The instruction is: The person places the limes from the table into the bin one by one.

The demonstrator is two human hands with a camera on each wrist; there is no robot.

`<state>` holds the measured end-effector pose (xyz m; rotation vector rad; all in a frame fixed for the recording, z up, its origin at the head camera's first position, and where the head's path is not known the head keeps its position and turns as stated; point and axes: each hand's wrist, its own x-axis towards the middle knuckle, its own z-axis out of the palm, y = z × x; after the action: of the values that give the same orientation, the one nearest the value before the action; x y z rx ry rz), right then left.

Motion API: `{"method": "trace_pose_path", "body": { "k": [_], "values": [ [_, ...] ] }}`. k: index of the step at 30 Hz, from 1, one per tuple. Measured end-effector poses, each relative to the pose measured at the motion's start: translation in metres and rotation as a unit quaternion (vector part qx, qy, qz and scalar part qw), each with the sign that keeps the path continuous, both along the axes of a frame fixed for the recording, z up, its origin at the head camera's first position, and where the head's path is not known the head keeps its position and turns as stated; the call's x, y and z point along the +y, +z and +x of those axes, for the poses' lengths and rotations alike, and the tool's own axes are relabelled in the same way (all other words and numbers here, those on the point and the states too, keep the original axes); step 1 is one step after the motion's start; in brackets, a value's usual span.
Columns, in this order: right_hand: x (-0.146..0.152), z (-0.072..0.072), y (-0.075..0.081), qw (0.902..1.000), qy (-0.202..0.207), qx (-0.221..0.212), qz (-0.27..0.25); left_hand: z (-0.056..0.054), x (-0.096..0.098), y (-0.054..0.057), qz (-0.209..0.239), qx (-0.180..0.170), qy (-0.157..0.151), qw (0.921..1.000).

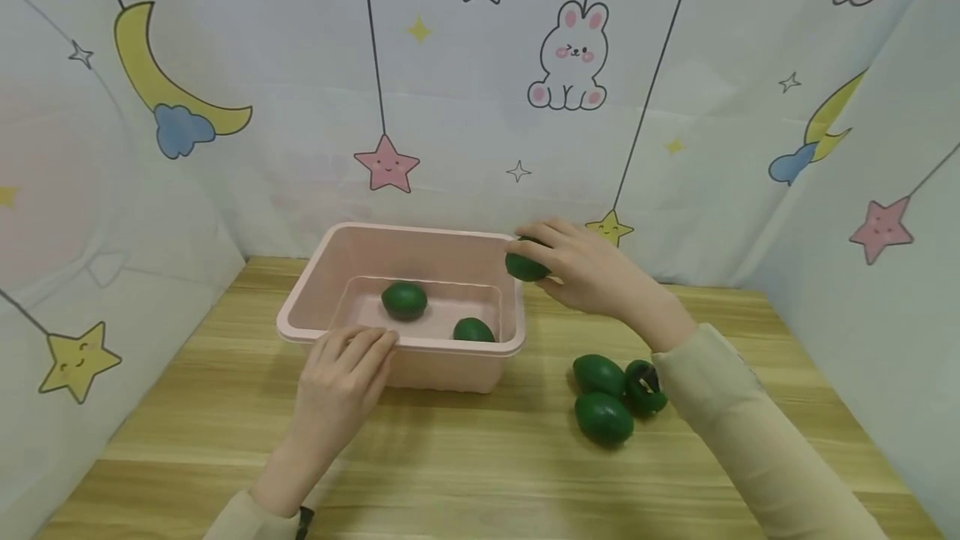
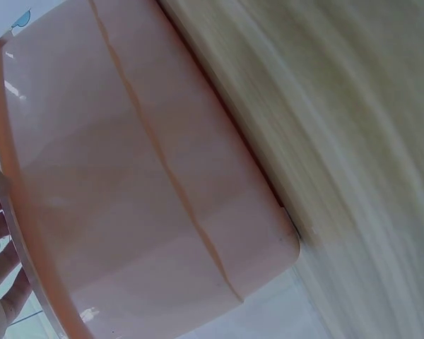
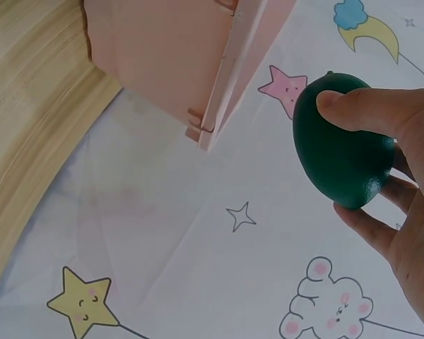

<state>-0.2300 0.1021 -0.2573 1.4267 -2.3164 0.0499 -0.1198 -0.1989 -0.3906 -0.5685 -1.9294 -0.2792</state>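
My right hand (image 1: 588,273) holds a smooth dark green avocado (image 3: 343,141) between thumb and fingers, up by the right end of a pink plastic bin (image 1: 442,367). In the right wrist view it hangs in the air, apart from the bin. Inside the bin lie two like avocados, one near the middle (image 1: 404,301) and one by the front wall (image 1: 473,330), its lower part hidden by the rim. My left hand (image 1: 341,377) grips the bin's front rim; in the left wrist view the thumb is outside and the fingers are beyond the rim.
Right of the bin, two more avocados (image 1: 603,418) lie on the wooden table (image 1: 450,473) beside a curved dark green piece (image 1: 643,387) with a dark gap. White printed cloth (image 1: 465,90) stands behind and at both sides.
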Motion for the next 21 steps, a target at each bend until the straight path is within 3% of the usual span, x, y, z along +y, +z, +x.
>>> {"method": "trace_pose_path", "body": {
  "k": [8, 21],
  "values": [
    [-0.010, -0.006, 0.002, 0.9995, -0.007, -0.015, 0.026, -0.002, -0.001, -0.001, 0.005, 0.007, -0.004, 1.0000],
    [-0.016, -0.013, 0.000, 0.9991, -0.010, -0.034, 0.023, -0.002, 0.000, -0.002, 0.012, 0.006, -0.009, 0.9999]
  ]
}}
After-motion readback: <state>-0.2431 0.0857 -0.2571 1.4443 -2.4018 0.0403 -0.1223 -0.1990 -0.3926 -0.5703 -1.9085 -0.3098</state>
